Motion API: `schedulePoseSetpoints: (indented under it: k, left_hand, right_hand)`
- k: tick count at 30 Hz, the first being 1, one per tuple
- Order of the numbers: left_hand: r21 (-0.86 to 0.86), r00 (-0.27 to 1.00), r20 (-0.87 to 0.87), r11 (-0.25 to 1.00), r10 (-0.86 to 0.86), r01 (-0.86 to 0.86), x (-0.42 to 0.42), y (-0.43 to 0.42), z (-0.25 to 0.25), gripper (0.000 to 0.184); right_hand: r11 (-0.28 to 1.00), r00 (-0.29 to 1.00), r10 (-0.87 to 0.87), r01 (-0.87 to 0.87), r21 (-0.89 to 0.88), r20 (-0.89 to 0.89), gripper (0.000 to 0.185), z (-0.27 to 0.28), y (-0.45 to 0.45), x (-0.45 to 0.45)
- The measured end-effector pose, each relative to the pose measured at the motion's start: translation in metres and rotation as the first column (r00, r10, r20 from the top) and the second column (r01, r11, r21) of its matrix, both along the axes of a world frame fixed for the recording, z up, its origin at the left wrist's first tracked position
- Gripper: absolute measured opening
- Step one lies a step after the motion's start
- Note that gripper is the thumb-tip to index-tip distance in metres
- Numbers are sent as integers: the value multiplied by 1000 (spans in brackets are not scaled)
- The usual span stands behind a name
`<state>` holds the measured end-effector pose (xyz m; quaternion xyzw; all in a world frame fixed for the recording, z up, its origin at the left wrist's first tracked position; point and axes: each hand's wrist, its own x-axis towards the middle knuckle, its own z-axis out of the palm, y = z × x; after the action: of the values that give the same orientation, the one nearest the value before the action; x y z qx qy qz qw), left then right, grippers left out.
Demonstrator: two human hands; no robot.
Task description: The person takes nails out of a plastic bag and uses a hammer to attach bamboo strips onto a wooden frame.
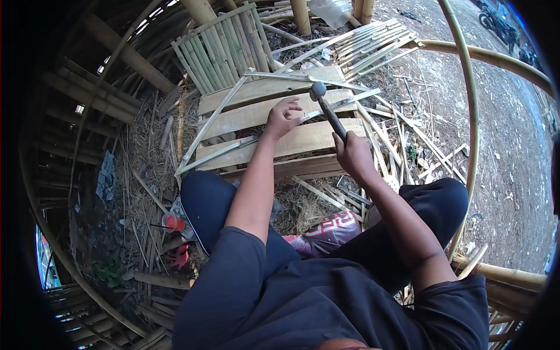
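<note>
My right hand (353, 154) is wrapped around the wooden handle of a hammer (333, 119). Its rounded grey head (318, 90) is raised over the far part of a low bench of pale planks (256, 154). My left hand (284, 118) is over the middle of the bench with its fingers curled in; whatever they hold is too small to make out. Beneath that hand runs a split bamboo strip (344, 104). It is joined with other strips (213, 122) in a slanted frame lying across the planks.
Behind the bench leans a bamboo slat panel (224, 49), with another slatted piece (373, 46) to its right. Loose strips (431, 140) litter the ground at right. A red cup (173, 222) is beside my left knee. Curved bamboo poles (469, 116) enclose the spot.
</note>
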<state>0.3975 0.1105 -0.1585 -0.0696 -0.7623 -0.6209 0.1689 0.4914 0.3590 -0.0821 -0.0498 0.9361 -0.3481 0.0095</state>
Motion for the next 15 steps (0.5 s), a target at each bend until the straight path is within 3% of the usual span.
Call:
schedulePoseSetpoints:
  k: [1, 2, 4, 5, 8, 9, 12, 15]
  left_hand:
    - [294, 996, 89, 954, 29, -54, 4, -7, 8, 16]
    - [550, 985, 172, 827, 23, -115, 3, -19, 15, 22]
    - [198, 999, 54, 980, 9, -20, -11, -74, -21, 27]
    - [160, 986, 155, 983, 63, -88, -12, -85, -12, 24]
    - [-23, 973, 216, 996, 85, -82, -9, -77, 6, 27]
    - [-210, 964, 179, 965, 196, -158, -1, -57, 23, 18]
    - [-614, 990, -138, 785, 5, -89, 22, -41, 29, 16]
    - [-631, 997, 73, 774, -7, 51, 41, -27, 25, 30]
  right_hand:
    - [1000, 1000, -19, 19, -14, -20, 48, 12, -1, 1]
    - [1000, 1000, -8, 7, -27, -22, 47, 15, 0, 0]
    - [998, 1000, 4, -5, -58, -30, 47, 20, 8, -6]
    - [998, 999, 5, -8, -66, -52, 47, 20, 10, -8]
    - [997, 1000, 1, -2, -83, -10, 47, 18, 11, -11]
    - [996, 1000, -3, 5, -89, 15, 47, 18, 10, -12]
    - [997, 998, -5, 10, -80, 59, 49, 9, 10, -19]
    - [998, 996, -4, 9, -57, 84, 51, 9, 9, -19]
